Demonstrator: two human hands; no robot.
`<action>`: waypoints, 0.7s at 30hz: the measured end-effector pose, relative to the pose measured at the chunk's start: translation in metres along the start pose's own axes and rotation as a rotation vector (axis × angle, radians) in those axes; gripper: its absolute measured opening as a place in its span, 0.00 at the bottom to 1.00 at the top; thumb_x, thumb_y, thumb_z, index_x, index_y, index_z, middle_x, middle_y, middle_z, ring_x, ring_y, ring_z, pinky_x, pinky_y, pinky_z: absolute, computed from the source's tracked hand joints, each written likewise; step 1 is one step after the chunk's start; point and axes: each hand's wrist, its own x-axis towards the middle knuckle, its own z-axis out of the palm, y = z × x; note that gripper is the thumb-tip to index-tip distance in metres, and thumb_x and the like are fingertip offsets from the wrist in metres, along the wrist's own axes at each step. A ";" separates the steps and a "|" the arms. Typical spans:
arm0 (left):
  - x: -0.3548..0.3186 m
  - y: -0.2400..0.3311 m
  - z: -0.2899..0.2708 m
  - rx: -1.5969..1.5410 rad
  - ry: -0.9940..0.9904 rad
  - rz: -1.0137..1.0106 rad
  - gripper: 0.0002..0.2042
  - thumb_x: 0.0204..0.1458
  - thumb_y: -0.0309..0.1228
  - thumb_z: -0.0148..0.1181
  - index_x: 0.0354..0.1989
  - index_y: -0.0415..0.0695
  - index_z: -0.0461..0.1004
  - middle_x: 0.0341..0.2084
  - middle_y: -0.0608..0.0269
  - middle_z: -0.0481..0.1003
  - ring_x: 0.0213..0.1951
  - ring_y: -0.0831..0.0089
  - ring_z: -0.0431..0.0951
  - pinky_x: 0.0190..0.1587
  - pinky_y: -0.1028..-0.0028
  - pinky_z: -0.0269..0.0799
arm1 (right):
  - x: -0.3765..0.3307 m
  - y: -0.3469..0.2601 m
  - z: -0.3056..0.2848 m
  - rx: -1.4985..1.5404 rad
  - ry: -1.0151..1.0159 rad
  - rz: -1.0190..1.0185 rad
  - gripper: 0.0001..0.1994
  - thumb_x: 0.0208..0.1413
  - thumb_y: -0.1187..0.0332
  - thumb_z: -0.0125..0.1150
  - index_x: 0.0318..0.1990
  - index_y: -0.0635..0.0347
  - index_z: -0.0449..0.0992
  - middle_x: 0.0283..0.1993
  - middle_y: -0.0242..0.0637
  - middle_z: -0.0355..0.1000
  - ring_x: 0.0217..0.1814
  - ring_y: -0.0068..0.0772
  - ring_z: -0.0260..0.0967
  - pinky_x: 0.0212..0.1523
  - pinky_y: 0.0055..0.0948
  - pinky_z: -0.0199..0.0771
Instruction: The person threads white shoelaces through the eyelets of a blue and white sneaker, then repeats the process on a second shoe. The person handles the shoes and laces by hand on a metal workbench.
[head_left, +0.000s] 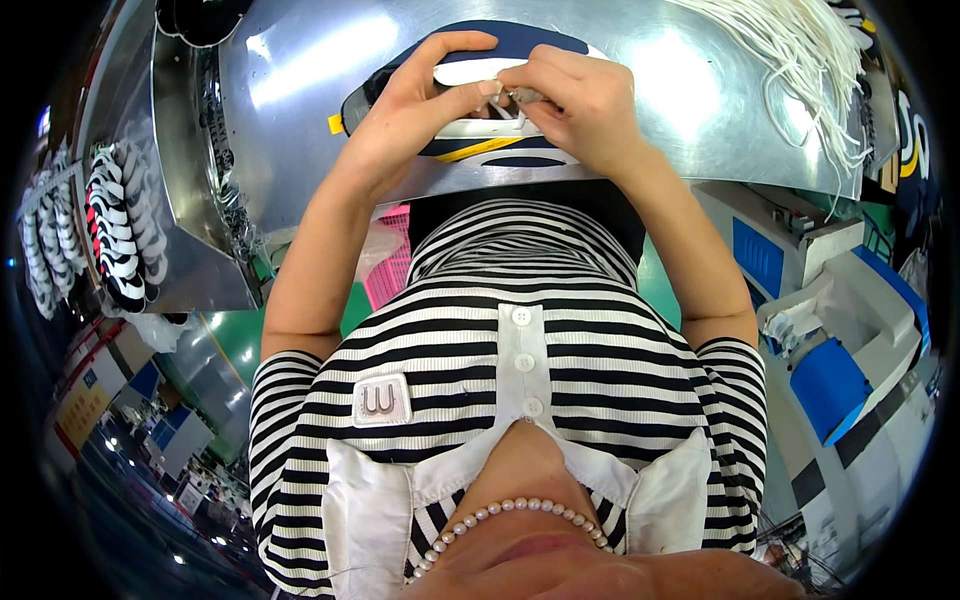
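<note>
A navy shoe upper [530, 38] with white panels and a yellow stripe lies on the metal tabletop, between my hands. My left hand [410, 105] grips its left part; the index finger stretches over the top and the thumb presses by the white edge of the opening. The remaining left fingers are hidden. My right hand [585, 105] is closed in a pinch over the same opening, close to the left thumb tip. Something small and greyish shows at its fingertips, too small to name. A yellow tab [336, 124] sticks out at the upper's left end.
A bundle of white laces [800, 60] spreads over the table's [310, 70] far right. Black-and-white shoe parts [118, 225] hang in rows at left. A pink basket [388, 265] stands below the table edge. At right is a grey and blue machine [850, 330].
</note>
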 end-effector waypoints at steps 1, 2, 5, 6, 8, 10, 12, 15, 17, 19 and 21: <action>0.001 0.002 0.002 -0.003 0.017 -0.024 0.20 0.60 0.31 0.57 0.61 0.45 0.67 0.38 0.63 0.78 0.39 0.79 0.77 0.46 0.79 0.71 | -0.003 0.001 0.002 0.043 0.009 0.039 0.12 0.41 0.77 0.68 0.37 0.53 0.80 0.24 0.29 0.69 0.20 0.28 0.67 0.20 0.25 0.64; 0.002 0.003 0.003 -0.006 0.033 -0.048 0.20 0.61 0.33 0.56 0.61 0.45 0.67 0.38 0.64 0.78 0.39 0.80 0.77 0.46 0.80 0.71 | -0.004 0.001 0.003 0.086 0.018 0.079 0.12 0.41 0.76 0.68 0.36 0.52 0.80 0.24 0.29 0.69 0.20 0.29 0.67 0.20 0.25 0.64; 0.013 -0.006 0.002 -0.012 0.136 0.004 0.19 0.63 0.36 0.54 0.61 0.46 0.68 0.37 0.63 0.77 0.36 0.80 0.76 0.43 0.79 0.71 | -0.004 -0.039 0.000 0.375 0.045 -0.001 0.11 0.40 0.75 0.69 0.34 0.53 0.80 0.25 0.29 0.70 0.19 0.30 0.66 0.19 0.27 0.64; 0.018 -0.003 0.007 0.007 0.179 -0.004 0.19 0.63 0.36 0.55 0.60 0.47 0.68 0.36 0.63 0.76 0.34 0.80 0.74 0.40 0.79 0.71 | -0.004 -0.061 -0.002 0.405 0.029 -0.064 0.10 0.40 0.75 0.70 0.33 0.53 0.80 0.25 0.29 0.70 0.19 0.30 0.66 0.19 0.27 0.64; 0.023 0.000 0.008 0.036 0.164 -0.036 0.19 0.62 0.36 0.55 0.60 0.46 0.68 0.36 0.61 0.77 0.34 0.78 0.74 0.40 0.76 0.72 | -0.007 -0.079 -0.004 0.458 -0.023 -0.086 0.09 0.40 0.76 0.69 0.32 0.53 0.80 0.24 0.28 0.70 0.20 0.29 0.67 0.19 0.27 0.64; 0.027 0.000 0.010 0.051 0.142 -0.035 0.19 0.62 0.37 0.55 0.60 0.45 0.67 0.35 0.59 0.77 0.36 0.75 0.75 0.43 0.74 0.72 | -0.017 -0.058 0.009 0.412 -0.009 0.107 0.09 0.44 0.77 0.68 0.35 0.56 0.80 0.25 0.31 0.70 0.20 0.28 0.67 0.19 0.26 0.62; 0.025 0.004 0.011 0.050 0.136 -0.012 0.20 0.62 0.37 0.55 0.61 0.45 0.66 0.36 0.59 0.77 0.39 0.75 0.75 0.44 0.74 0.72 | -0.024 -0.045 0.017 0.436 0.047 0.316 0.10 0.48 0.78 0.67 0.40 0.58 0.80 0.27 0.33 0.70 0.20 0.25 0.63 0.19 0.23 0.59; 0.007 0.014 0.004 0.161 0.075 0.061 0.22 0.63 0.37 0.54 0.63 0.43 0.63 0.40 0.55 0.77 0.44 0.71 0.76 0.48 0.72 0.72 | -0.030 -0.048 0.001 0.358 -0.019 0.328 0.12 0.49 0.78 0.67 0.43 0.58 0.80 0.26 0.33 0.69 0.19 0.24 0.61 0.21 0.21 0.57; -0.013 0.013 -0.008 0.357 0.032 0.166 0.22 0.64 0.35 0.53 0.64 0.42 0.62 0.40 0.54 0.77 0.46 0.70 0.76 0.49 0.71 0.72 | -0.045 -0.055 -0.007 0.462 0.017 0.581 0.07 0.54 0.72 0.66 0.41 0.57 0.81 0.28 0.27 0.74 0.22 0.19 0.65 0.23 0.21 0.63; -0.031 0.011 -0.001 0.465 0.059 0.224 0.19 0.63 0.32 0.55 0.61 0.42 0.66 0.48 0.53 0.76 0.49 0.67 0.76 0.55 0.71 0.69 | -0.062 -0.060 -0.018 0.527 0.001 0.894 0.07 0.56 0.71 0.66 0.41 0.59 0.82 0.28 0.25 0.74 0.24 0.14 0.63 0.24 0.19 0.62; -0.040 0.008 0.001 0.791 0.055 0.277 0.18 0.60 0.30 0.58 0.58 0.41 0.69 0.48 0.52 0.77 0.49 0.67 0.77 0.54 0.71 0.70 | -0.057 -0.059 -0.014 0.601 0.063 1.073 0.10 0.55 0.68 0.68 0.42 0.61 0.83 0.26 0.24 0.73 0.25 0.12 0.62 0.27 0.16 0.63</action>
